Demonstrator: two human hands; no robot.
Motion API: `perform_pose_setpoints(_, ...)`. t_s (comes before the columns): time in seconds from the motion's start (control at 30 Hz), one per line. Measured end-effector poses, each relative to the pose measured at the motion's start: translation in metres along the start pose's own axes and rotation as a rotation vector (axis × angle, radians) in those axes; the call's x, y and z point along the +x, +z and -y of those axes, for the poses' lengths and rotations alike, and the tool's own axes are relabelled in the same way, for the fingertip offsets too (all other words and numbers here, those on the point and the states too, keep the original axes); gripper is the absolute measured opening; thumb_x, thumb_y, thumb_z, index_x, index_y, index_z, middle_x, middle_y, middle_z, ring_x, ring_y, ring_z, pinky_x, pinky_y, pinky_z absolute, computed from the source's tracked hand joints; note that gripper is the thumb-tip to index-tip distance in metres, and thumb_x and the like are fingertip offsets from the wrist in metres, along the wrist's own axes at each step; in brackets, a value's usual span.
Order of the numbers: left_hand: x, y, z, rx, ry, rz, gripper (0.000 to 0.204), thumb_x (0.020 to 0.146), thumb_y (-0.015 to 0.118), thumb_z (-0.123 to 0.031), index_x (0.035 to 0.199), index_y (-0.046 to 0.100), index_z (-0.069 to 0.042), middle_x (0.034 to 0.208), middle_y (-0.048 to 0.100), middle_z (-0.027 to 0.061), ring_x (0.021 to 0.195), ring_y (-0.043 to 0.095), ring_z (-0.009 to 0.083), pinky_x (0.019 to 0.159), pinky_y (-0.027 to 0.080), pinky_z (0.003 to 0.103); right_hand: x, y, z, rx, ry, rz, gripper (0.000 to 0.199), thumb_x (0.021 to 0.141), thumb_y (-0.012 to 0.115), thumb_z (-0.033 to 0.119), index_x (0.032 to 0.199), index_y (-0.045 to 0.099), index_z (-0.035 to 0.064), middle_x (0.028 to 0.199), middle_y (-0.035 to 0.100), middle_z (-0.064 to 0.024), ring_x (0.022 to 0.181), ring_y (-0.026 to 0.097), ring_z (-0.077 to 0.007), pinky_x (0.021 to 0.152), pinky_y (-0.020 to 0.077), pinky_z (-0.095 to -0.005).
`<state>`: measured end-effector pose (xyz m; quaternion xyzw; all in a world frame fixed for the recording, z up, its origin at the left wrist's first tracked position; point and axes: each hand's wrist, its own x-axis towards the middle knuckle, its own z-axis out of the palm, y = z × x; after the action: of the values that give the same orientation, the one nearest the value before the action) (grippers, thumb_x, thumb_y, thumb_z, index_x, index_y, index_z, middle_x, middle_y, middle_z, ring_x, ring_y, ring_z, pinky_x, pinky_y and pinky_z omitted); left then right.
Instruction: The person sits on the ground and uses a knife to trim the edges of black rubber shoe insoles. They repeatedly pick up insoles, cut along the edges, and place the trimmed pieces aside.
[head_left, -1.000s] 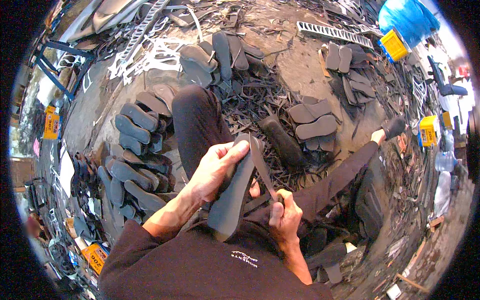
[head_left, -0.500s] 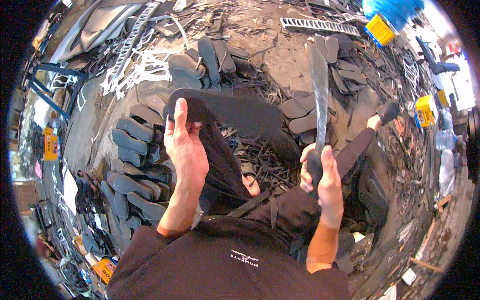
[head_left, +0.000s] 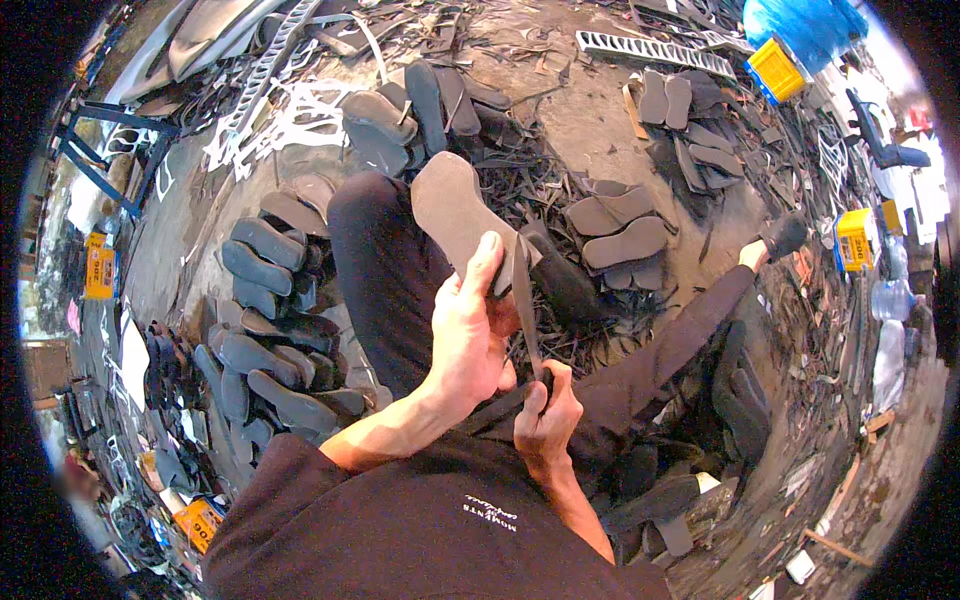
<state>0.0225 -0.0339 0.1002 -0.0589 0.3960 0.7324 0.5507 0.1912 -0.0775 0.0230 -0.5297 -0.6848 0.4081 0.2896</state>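
Note:
My left hand (head_left: 468, 335) grips a grey shoe sole (head_left: 448, 205) near its lower end, thumb lying along the top face. The sole's wider end points up and away, over the gap between my legs. In my right hand (head_left: 548, 415) is a knife, its handle mostly hidden by my closed fingers. The knife's blade (head_left: 524, 300) stands nearly upright against the right edge of the sole's lower end. Dark scraps (head_left: 510, 185) lie heaped between and beyond my legs.
Stacked soles (head_left: 262, 265) sit to the left, with more soles (head_left: 425, 105) ahead and another pile (head_left: 625, 240) to the right. White cut-out sheet waste (head_left: 280, 130) lies far left. A yellow box (head_left: 778, 70) stands far right by a blue bag (head_left: 800, 22).
The knife, held upright at the right, has come down and left to the sole's edge. My left hand has moved right, and the sole now shows its grey face, wider end up.

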Motion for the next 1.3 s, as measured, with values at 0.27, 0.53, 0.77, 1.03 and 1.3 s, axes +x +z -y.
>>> perform_pose_setpoints(0.27, -0.008, -0.034, 0.007, 0.023, 0.055, 0.088, 0.024, 0.106, 0.071, -0.033, 0.106, 0.067, -0.009, 0.087, 0.071, 0.0023, 0.064, 0.068, 0.0136, 0.037, 0.047, 0.032, 0.026, -0.016, 0.03, -0.018, -0.15, 0.094, 0.034, 0.111, 0.057, 0.038, 0.111, 0.061, 0.0049, 0.085, 0.068, -0.0257, 0.078, 0.068, -0.0522, 0.065, 0.0528, -0.0496)
perform_pose_setpoints(0.53, -0.017, -0.089, 0.015, 0.212, 0.014, 0.032, 0.025, 0.109, 0.065, -0.031, 0.112, 0.068, -0.006, 0.096, 0.073, 0.0037, 0.077, 0.068, 0.0131, 0.07, 0.056, 0.031, 0.057, -0.011, 0.051, 0.14, 0.175, 0.51, 0.053, 0.114, 0.048, 0.05, 0.115, 0.065, -0.0004, 0.083, 0.064, -0.0241, 0.076, 0.068, -0.0305, 0.075, 0.0529, -0.043)
perform_pose_setpoints(0.77, -0.023, -0.091, -0.001, -0.102, -0.254, 0.353, 0.04, 0.106, 0.05, -0.037, 0.103, 0.064, 0.001, 0.078, 0.066, 0.0115, 0.066, 0.057, 0.0208, 0.064, 0.045, 0.031, 0.081, 0.017, 0.016, 0.86, 0.302, 0.423, 0.046, 0.115, 0.051, 0.048, 0.126, 0.063, 0.0048, 0.081, 0.065, -0.0032, 0.045, 0.046, -0.0055, 0.04, 0.0353, -0.0249)
perform_pose_setpoints(1.03, -0.019, -0.084, 0.061, 0.132, -0.816, 0.32, 0.068, 0.104, 0.04, -0.068, 0.12, 0.061, -0.006, 0.097, 0.069, 0.0108, 0.076, 0.067, 0.0238, 0.065, 0.055, 0.037, 0.085, -0.019, -0.046, 0.895, 0.482, 0.022, 0.028, 0.103, 0.075, 0.02, 0.128, 0.066, 0.0105, 0.077, 0.063, 0.0012, 0.058, 0.058, -0.0098, 0.051, 0.0469, -0.0279)
perform_pose_setpoints(1.3, 0.008, -0.102, 0.046, 0.687, -0.227, 0.413, 0.037, 0.106, 0.071, -0.022, 0.137, 0.066, -0.005, 0.121, 0.073, 0.0021, 0.097, 0.069, 0.01, 0.07, 0.062, 0.027, 0.102, -0.007, -0.069, 0.602, 0.418, 0.002, 0.031, 0.1, 0.08, 0.022, 0.125, 0.069, 0.0073, 0.089, 0.066, 0.0014, 0.054, 0.049, -0.0045, 0.05, 0.0411, -0.0247)
